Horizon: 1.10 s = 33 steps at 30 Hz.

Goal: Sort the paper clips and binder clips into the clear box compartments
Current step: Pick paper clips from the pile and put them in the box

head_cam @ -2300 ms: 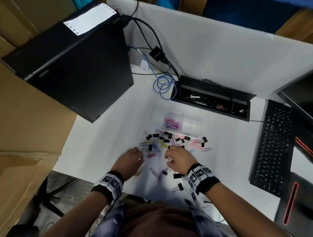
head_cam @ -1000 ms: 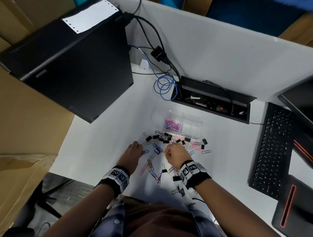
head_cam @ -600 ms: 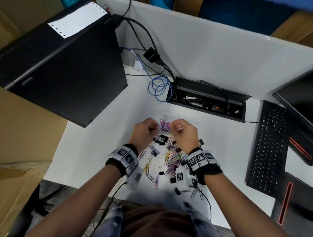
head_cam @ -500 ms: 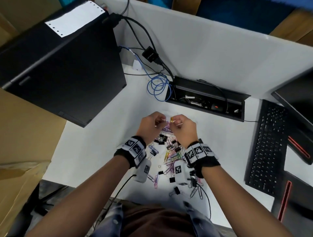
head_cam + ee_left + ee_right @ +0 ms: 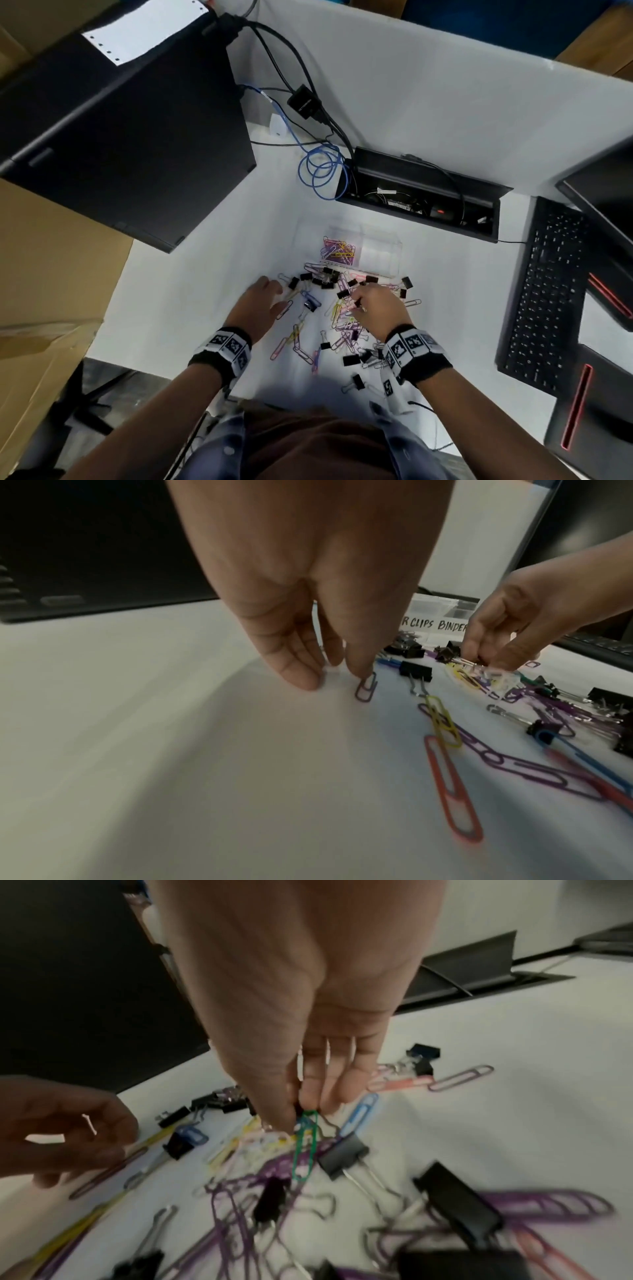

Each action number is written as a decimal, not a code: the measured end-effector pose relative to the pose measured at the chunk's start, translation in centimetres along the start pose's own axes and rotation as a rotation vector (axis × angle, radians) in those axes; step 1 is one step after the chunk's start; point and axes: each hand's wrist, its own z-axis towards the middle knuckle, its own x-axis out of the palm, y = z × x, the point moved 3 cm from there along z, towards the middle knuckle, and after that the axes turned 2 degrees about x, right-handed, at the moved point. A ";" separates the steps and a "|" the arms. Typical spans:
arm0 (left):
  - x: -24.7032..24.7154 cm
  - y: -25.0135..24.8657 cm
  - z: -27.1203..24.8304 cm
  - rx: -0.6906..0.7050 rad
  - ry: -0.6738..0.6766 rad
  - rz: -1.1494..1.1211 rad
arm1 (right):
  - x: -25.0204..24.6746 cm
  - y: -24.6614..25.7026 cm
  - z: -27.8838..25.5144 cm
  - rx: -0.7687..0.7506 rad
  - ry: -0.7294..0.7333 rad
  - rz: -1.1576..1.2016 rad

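Observation:
The clear box stands at the far side of the table, with coloured paper clips in its left compartment. In the left wrist view its label reads "CLIPS" and "BINDER". A loose pile of paper clips and black binder clips lies in front of the box. My left hand reaches down at the pile's left edge, fingers straight, one fingertip on a purple paper clip. Over the pile's middle, my right hand pinches a green paper clip between thumb and fingers.
A black computer case fills the left back of the table. Behind the box are a black cable tray and a blue cable coil. A black keyboard lies to the right, and a cardboard box stands beside the table on the left.
Both hands were over the clear box half a second ago, pinching clips. They have come back toward me to the pile, and the right hand has taken hold of a green paper clip.

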 end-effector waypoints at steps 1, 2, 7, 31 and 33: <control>0.2 0.1 0.0 -0.001 -0.007 0.002 | 0.2 -0.1 -0.2 -0.007 -0.023 0.008; 0.3 0.1 0.1 0.000 -0.004 0.005 | 0.3 -0.2 -0.4 -0.017 -0.044 0.016; 1.1 -1.4 0.6 0.053 -0.010 0.009 | 0.1 0.5 -0.7 -0.068 -0.055 0.038; 0.8 0.2 -2.6 0.014 0.065 0.024 | 2.3 2.2 -0.1 -0.146 0.105 -0.087; 0.8 0.0 -3.1 -0.022 0.095 -0.054 | 2.3 2.3 -0.1 -0.140 0.116 -0.113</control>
